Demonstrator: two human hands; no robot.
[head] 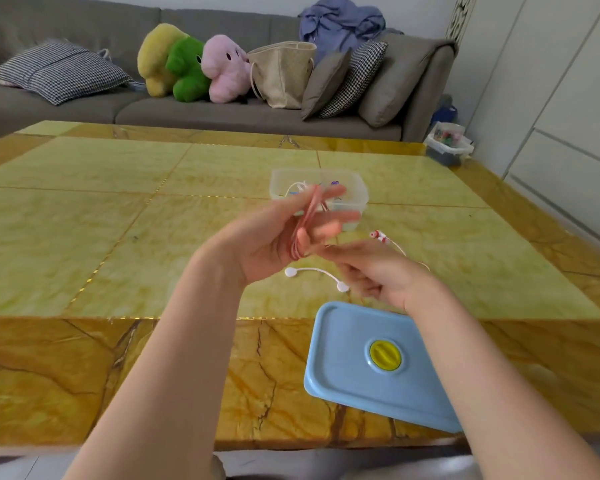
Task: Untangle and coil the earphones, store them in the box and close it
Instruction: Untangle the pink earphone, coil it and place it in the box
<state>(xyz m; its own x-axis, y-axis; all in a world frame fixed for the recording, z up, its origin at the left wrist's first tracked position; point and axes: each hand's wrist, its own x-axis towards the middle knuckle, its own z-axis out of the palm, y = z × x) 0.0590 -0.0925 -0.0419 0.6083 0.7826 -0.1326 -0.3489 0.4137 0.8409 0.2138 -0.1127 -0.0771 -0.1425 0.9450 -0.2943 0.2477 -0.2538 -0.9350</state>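
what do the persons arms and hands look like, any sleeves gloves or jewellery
Both arms are bare from the bottom edge of the picture to the hands: no sleeves show. The left hand and right hand wear no gloves, and no watch, bracelet or ring is visible. The fingers are motion-blurred, so small details there cannot be told.

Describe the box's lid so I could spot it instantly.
On the yellow marble-patterned table, look at the near edge, below the right hand. The flat pale-blue plastic lid lies there, apart from the clear plastic box; only it bears a round yellow knob.

Glossy marble-look table (84, 209); translucent plastic box (357, 195); smooth blue plastic lid (343, 362).
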